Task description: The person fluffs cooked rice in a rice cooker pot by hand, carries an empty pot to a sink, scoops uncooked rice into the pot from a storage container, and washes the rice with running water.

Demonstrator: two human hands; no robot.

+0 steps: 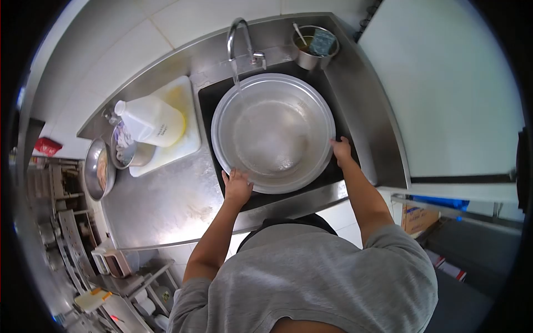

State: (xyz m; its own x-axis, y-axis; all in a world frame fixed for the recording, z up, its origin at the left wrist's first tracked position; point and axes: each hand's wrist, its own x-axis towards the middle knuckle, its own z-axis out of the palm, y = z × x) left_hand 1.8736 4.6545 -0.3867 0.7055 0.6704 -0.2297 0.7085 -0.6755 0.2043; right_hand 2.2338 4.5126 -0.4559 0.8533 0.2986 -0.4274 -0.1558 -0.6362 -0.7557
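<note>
A large round metal basin (272, 133) sits over the dark sink (208, 102), with some water inside. Water runs from the curved faucet (239, 39) at the basin's back left rim. My left hand (237, 187) touches the basin's front left rim, fingers apart. At the right rim, my right hand (342, 151) grips the edge, with the thumb on top and the other fingers against the outer side.
A white jug (150, 121) lies on a cutting board (189, 139) to the left. Beside it are a small pot (126, 152) with cloth-like contents and a metal bowl (100, 169). A metal pot (311, 58) with a spoon stands at back right.
</note>
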